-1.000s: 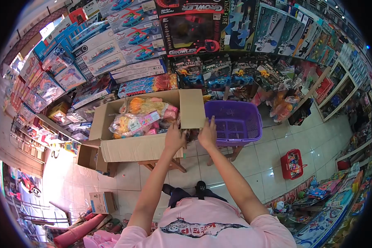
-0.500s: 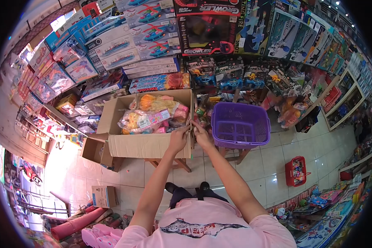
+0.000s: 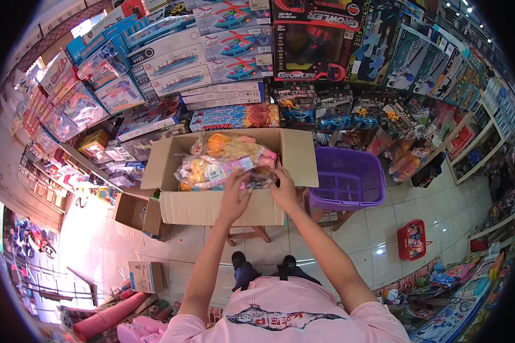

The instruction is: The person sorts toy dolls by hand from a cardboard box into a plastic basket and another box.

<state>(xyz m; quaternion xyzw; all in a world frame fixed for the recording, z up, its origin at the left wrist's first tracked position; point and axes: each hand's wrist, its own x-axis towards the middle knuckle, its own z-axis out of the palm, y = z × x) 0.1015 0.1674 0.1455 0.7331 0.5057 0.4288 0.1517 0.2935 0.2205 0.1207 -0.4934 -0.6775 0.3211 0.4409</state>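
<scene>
From where I stand, at the left a small open carton [image 3: 150, 220] sits lower than a large cardboard box [image 3: 194, 207] with its flaps folded out. Inside the large box lie toys in clear plastic [image 3: 194, 171], in yellow, orange and pink, a printed label facing up. The person's left hand [image 3: 234, 197] is over the front edge, fingers loosely curved and partly open beside the wrapping; I cannot tell whether it grips any film. Next to it, near the box's right end, is a darker bundle in clear wrap [image 3: 260, 178] (its contents are too blurred to name). The right hand [image 3: 283, 193] is at that bundle's right side, thumb and fingers a little bent and parted; whether they pinch it is hidden.

Good handling here, I judge, means getting fingers under the bundle from both sides rather than tugging at slippery film, which could tear or snag a neighbouring bag. Wrists are best kept high, clear of the front flap, with any lift straight and slow. Just right of the box is a purple basket [image 3: 349, 201], and farther right, on the floor, a red basket [image 3: 404, 251].
</scene>
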